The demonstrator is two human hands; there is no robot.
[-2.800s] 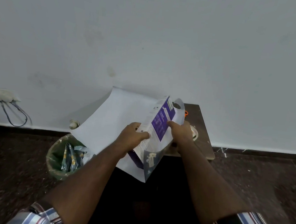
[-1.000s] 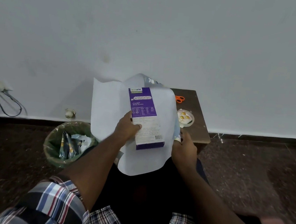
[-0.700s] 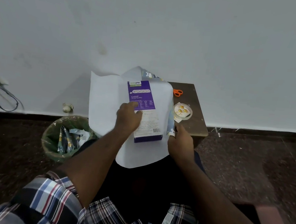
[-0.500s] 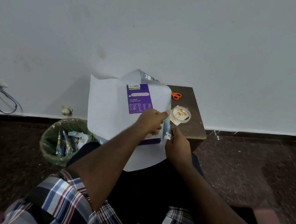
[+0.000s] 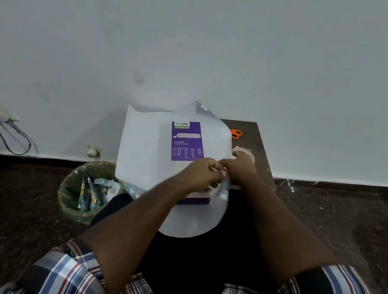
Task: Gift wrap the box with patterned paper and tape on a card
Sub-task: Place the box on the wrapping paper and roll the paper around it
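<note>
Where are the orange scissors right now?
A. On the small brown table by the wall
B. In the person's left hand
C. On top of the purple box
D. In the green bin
A: the orange scissors lie on the small brown table next to the wall, beyond the wrapping paper, and neither hand touches them.

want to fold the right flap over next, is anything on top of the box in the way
Only the hands: the left hand and right hand meet over the purple box's near right part, at the wrapping paper's right edge. Its far face lies bare.
</note>
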